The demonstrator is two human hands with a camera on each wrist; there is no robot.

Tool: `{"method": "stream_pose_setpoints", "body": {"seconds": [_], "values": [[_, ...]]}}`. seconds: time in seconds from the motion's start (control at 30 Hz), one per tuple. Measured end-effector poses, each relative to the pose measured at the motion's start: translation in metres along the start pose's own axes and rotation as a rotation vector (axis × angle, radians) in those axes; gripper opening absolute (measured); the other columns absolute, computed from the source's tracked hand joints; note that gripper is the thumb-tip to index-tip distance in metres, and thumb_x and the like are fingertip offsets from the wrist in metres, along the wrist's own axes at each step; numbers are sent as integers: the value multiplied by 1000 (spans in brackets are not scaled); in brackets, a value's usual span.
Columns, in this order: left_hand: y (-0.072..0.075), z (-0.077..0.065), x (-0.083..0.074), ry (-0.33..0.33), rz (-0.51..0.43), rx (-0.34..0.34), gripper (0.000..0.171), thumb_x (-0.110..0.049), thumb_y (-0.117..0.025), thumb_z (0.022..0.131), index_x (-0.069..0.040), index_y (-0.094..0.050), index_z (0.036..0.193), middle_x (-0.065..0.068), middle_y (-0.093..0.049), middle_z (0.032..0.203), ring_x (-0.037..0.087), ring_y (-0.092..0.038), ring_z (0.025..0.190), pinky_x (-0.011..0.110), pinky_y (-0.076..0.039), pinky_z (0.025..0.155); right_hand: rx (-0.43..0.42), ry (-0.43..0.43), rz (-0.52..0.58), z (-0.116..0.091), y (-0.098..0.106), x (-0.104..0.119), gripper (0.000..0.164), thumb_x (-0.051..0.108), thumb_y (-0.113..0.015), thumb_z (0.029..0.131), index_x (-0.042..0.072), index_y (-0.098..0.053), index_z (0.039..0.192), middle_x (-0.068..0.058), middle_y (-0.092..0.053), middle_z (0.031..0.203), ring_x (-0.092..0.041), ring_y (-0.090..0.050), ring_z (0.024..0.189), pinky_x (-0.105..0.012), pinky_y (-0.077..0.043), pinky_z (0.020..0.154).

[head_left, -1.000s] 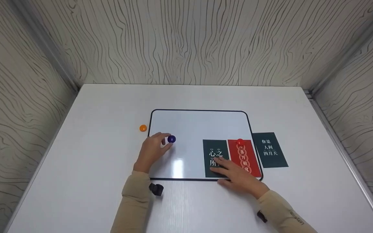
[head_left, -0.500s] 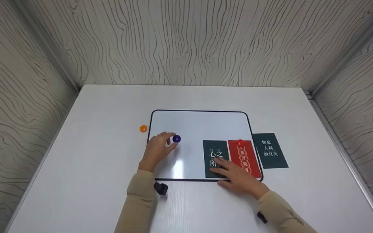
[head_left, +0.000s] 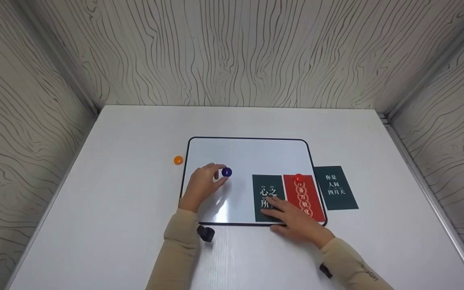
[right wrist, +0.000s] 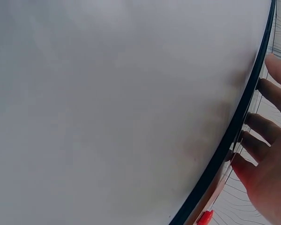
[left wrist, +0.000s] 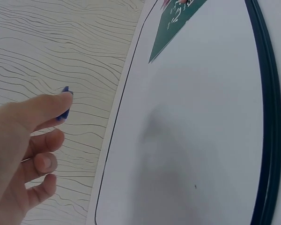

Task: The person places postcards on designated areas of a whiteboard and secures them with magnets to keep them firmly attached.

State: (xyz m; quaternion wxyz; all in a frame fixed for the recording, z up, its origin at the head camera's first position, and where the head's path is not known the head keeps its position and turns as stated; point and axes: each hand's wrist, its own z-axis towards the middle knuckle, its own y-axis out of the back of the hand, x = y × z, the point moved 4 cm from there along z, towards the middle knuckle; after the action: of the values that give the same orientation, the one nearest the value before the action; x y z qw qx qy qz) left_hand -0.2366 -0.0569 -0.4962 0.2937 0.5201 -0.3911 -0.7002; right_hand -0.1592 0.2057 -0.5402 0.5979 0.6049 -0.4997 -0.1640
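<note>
Purple button (head_left: 226, 172) up between left hand (head_left: 203, 185) thumb and finger, over the whiteboard (head_left: 248, 153), left of the green card (head_left: 267, 183) where the right hand (head_left: 299, 221) rests, fingers spread.

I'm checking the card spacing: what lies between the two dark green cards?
The red card, with a round red piece near its far edge, then the whiteboard's right rim, in the head view.

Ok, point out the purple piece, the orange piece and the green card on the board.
Purple piece (head_left: 226, 172): head view, its rounded face.
Orange piece (head_left: 178, 160): head view, its rounded top.
Green card (head_left: 266, 186): head view, its upper printed face.
</note>
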Motion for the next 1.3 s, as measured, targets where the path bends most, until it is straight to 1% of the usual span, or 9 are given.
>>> {"method": "stream_pose_setpoints", "body": {"seconds": [0.2, 0.33, 0.57, 0.73, 1.03, 1.3], "values": [[-2, 2, -3, -13, 3, -9, 34, -30, -68, 89, -16, -66, 120, 3, -70, 90, 13, -58, 72, 24, -50, 68, 6, -5, 8, -1, 1, -1, 55, 40, -62, 91, 38, -44, 142, 0, -32, 159, -31, -28, 148, -56, -38, 113], [-4, 4, -5, -18, 6, -8, 34, -30, -69, 88, -15, -66, 119, 3, -70, 90, 14, -59, 73, 25, -51, 69, 4, -2, 7, -1, 2, -1, 54, 40, -62, 91, 38, -45, 142, -1, -33, 158, -31, -28, 148, -56, -37, 114], [-9, 7, -10, 9, -19, 39, 35, -29, -68, 89, -18, -65, 123, 4, -71, 96, 15, -62, 80, 26, -56, 77, -4, 8, -8, 1, 0, -2, 54, 41, -62, 90, 37, -45, 142, -2, -35, 157, -32, -30, 147, -56, -39, 112], [-11, 8, -14, 3, -32, 48, 35, -30, -68, 90, -19, -65, 123, 4, -71, 97, 15, -63, 82, 27, -57, 80, -11, 7, -12, 1, 0, -2, 54, 41, -62, 91, 37, -46, 142, -2, -34, 158, -32, -30, 147, -55, -38, 113], [-11, 11, -20, -14, -20, 38, 34, -31, -68, 89, -20, -66, 121, 3, -71, 95, 15, -62, 80, 26, -57, 78, -3, 3, -11, 1, -1, -2, 52, 41, -60, 92, 38, -46, 142, 0, -32, 159, -31, -27, 149, -55, -35, 116], [-15, 14, -26, -10, 8, 63, 35, -31, -68, 89, -21, -65, 122, 3, -71, 95, 14, -62, 80, 26, -57, 79, -9, 6, -13, 1, 0, -1, 52, 41, -60, 92, 38, -46, 142, 0, -32, 159, -31, -27, 149, -55, -35, 116]]}}
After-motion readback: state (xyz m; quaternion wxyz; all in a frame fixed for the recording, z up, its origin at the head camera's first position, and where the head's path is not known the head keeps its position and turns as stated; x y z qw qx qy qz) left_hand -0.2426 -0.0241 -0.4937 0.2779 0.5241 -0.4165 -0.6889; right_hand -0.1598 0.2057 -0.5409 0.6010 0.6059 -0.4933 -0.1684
